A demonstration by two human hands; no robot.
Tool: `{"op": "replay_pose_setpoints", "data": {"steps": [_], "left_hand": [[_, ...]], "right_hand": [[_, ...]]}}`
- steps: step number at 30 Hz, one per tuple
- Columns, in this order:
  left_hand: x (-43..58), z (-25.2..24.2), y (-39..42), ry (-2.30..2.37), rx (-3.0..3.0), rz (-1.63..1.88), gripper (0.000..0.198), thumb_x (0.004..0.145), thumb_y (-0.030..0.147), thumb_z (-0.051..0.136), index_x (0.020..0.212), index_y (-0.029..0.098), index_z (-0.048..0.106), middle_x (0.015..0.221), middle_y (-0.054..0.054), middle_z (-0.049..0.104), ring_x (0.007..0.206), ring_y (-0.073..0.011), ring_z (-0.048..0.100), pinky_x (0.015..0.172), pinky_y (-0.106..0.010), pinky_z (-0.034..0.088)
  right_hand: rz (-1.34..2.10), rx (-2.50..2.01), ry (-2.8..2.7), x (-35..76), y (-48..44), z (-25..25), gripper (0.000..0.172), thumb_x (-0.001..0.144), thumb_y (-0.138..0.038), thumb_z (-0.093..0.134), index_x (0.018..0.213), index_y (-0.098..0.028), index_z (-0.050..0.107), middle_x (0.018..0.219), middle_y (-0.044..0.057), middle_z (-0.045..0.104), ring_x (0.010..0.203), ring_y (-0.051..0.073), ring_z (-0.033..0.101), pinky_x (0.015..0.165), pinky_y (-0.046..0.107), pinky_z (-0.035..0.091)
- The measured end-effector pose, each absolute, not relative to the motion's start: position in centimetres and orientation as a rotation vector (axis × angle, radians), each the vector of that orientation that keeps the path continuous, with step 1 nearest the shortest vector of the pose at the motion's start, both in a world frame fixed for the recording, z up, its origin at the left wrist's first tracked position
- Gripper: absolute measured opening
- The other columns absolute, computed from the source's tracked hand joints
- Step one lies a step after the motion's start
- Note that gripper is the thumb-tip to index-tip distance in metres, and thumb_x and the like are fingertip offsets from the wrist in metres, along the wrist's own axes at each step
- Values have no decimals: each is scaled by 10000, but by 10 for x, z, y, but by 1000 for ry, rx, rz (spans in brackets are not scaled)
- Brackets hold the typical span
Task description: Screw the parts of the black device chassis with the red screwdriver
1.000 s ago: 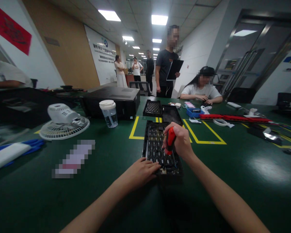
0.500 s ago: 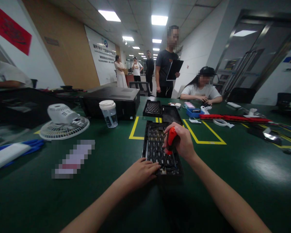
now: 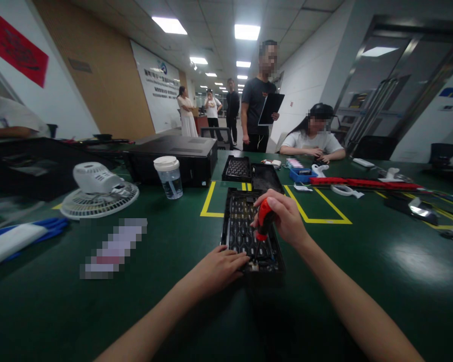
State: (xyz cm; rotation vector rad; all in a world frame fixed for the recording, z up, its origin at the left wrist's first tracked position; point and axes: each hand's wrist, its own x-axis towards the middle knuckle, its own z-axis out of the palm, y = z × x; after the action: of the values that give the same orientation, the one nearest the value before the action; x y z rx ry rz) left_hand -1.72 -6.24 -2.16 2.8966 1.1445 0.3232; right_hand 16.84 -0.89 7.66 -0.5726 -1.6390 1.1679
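My right hand (image 3: 285,216) is closed round the red handle of a screwdriver (image 3: 265,215), its shaft pointing down to the near end of an open black case (image 3: 232,231). Rows of dark, rounded shapes with pale marks fill the case, and small parts lie at its near end. The tip of the screwdriver is close to those parts; whether it sits in a screw is too small to tell. My left hand (image 3: 222,264) lies with its fingers stretched out over the near left edge of the case, the fingertips near the screwdriver tip.
Beyond the case stand a similar black case (image 3: 237,168) and a black lid-like piece (image 3: 268,178). To the left are a lidded cup (image 3: 169,176), a white fan (image 3: 98,188) and a large black box (image 3: 169,151). A blue tray (image 3: 302,176) is at right. Several people are beyond.
My right hand and the screwdriver handle have turned and tilted slightly, while the tip stays at the near end of the case. My left hand keeps its place.
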Motion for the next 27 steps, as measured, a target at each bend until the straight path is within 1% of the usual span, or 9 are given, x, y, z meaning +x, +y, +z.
{"op": "replay_pose_setpoints", "data": {"steps": [6, 10, 21, 27], "left_hand": [[-17, -22, -62, 1150, 2897, 308, 364, 872, 301, 458, 1232, 248, 430, 1239, -30, 568, 1079, -191, 558, 953, -388, 357], [-16, -22, -62, 1140, 2894, 324, 358, 880, 309, 444, 1232, 249, 433, 1228, -38, 577, 1068, -186, 567, 946, -377, 362], [-16, -19, -63, 1136, 2893, 322, 359, 886, 305, 430, 1241, 250, 426, 1220, -40, 582, 1080, -181, 559, 954, -370, 354], [-16, -19, -63, 1144, 2889, 291, 371, 880, 297, 441, 1247, 249, 416, 1228, -38, 576, 1083, -189, 556, 956, -386, 355]], "right_hand": [[1151, -580, -1672, 170, -8, 77, 248, 839, -385, 490, 809, -155, 577, 605, 11, 604, 509, 156, 615, 468, 258, 493], [1130, -590, -1683, 172, -8, 79, 240, 827, -384, 510, 791, -155, 573, 621, 10, 607, 504, 150, 614, 465, 256, 494], [1074, -613, -1714, 174, -11, 84, 218, 813, -372, 527, 761, -160, 538, 582, -2, 611, 473, 151, 611, 428, 247, 488], [1021, -644, -1735, 174, -12, 85, 215, 810, -372, 535, 744, -168, 529, 573, -13, 592, 476, 154, 609, 428, 252, 486]]}}
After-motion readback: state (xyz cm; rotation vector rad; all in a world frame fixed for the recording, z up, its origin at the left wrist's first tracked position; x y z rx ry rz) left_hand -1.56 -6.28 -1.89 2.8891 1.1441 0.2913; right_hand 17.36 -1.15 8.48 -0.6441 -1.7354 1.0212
